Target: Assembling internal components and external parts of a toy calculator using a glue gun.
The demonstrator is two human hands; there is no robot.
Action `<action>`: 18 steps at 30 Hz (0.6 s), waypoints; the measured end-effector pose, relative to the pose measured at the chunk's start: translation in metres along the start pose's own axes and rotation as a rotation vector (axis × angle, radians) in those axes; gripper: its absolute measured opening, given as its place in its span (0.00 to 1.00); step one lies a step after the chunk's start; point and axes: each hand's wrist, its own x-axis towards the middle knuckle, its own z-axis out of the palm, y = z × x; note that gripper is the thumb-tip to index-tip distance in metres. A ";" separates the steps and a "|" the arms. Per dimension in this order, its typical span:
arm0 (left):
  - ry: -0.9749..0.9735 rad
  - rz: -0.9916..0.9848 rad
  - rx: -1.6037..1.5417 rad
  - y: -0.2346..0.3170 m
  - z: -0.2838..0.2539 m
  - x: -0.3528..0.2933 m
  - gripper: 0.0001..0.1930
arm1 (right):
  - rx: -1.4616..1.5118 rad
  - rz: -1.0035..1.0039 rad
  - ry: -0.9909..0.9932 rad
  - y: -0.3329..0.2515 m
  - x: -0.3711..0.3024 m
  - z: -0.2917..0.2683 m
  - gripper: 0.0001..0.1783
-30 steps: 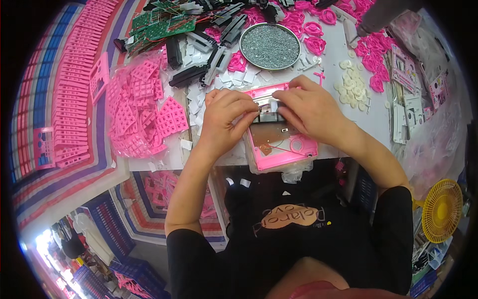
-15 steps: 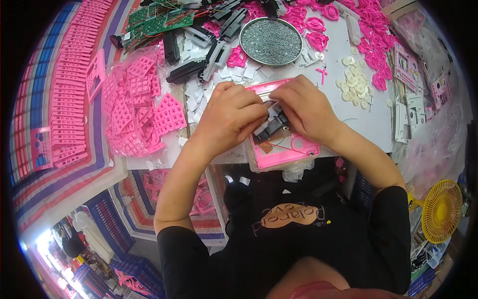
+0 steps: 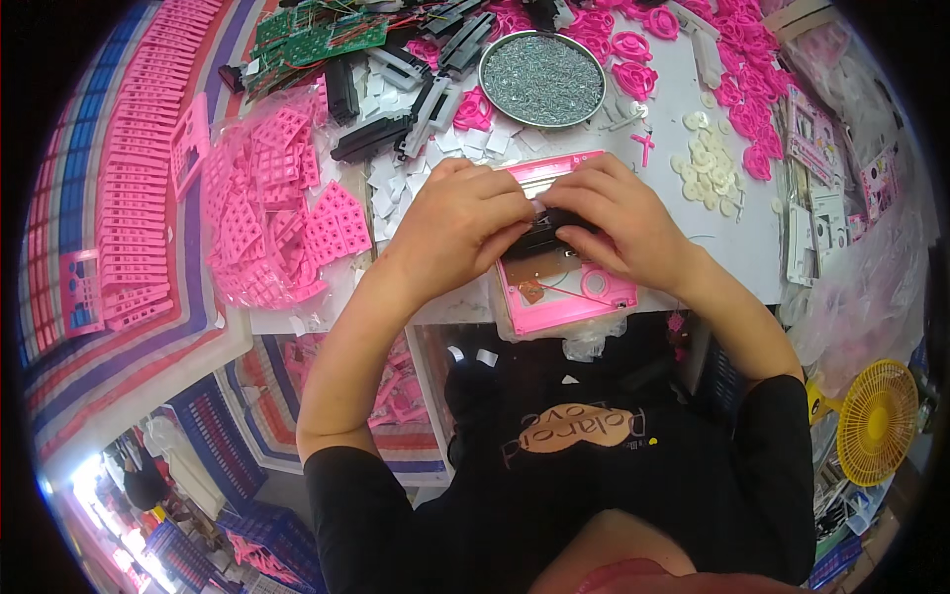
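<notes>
A pink plastic casing point(image 3: 554, 318) lies at the table's near edge, on crumpled clear plastic point(image 3: 586, 346). Inside it show a small brown circuit board point(image 3: 531, 291) and a thin dark wire point(image 3: 567, 296). Over the casing's middle, a black plastic part point(image 3: 540, 238) is held between both hands. My left hand point(image 3: 463, 226) has its fingers closed on the part's left end. My right hand point(image 3: 616, 220) grips the right end, thumb below and fingers curled over the top. The fingers partly hide the part and the casing's far half.
Beyond the casing stand a round metal dish of small screws point(image 3: 542, 79), black and grey parts point(image 3: 381, 134), and green circuit boards point(image 3: 319, 38). Pink keypads point(image 3: 272, 213) lie left. White discs point(image 3: 708, 163) and pink rings point(image 3: 747, 99) lie right. A yellow fan point(image 3: 878, 423) is lower right.
The black part has turned from a steep tilt to lie more level across the casing. My right hand has shifted slightly right and down, its thumb now against the part.
</notes>
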 end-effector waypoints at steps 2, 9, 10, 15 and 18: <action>-0.020 0.022 0.059 0.002 0.000 0.001 0.08 | 0.000 -0.051 -0.018 0.000 -0.001 0.002 0.17; 0.044 -0.116 0.076 0.030 0.006 -0.010 0.08 | -0.146 -0.115 -0.096 -0.013 -0.001 -0.002 0.18; 0.039 -0.244 -0.022 0.030 0.009 -0.011 0.07 | -0.168 -0.105 -0.100 -0.017 -0.001 -0.003 0.18; -0.053 -0.621 -0.302 0.027 0.009 -0.001 0.10 | -0.384 -0.055 -0.134 -0.040 -0.002 -0.001 0.15; -0.122 -0.711 -0.412 0.021 0.007 0.005 0.09 | -0.512 -0.050 -0.213 -0.052 0.004 -0.005 0.14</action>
